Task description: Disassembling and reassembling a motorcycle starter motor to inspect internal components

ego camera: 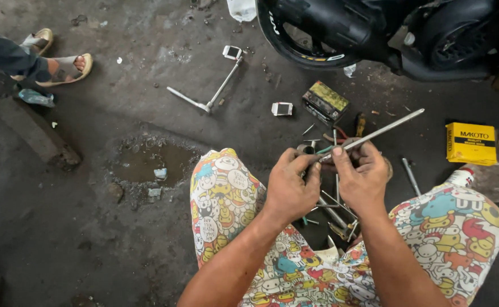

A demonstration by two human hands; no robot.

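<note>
Long metal rod was held above the grimy floor, long axis slanting up-right toward the wheel. Left hand and right hand fingers pinched closed around its lower-left end.

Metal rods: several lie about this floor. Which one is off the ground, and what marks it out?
The long silver rod held by both the left hand and right hand, slanting up to the right. The other rods lie on the floor.

the stained concrete floor carries a puddle, a t-wrench, a battery, a yellow box and scattered tools.
</note>
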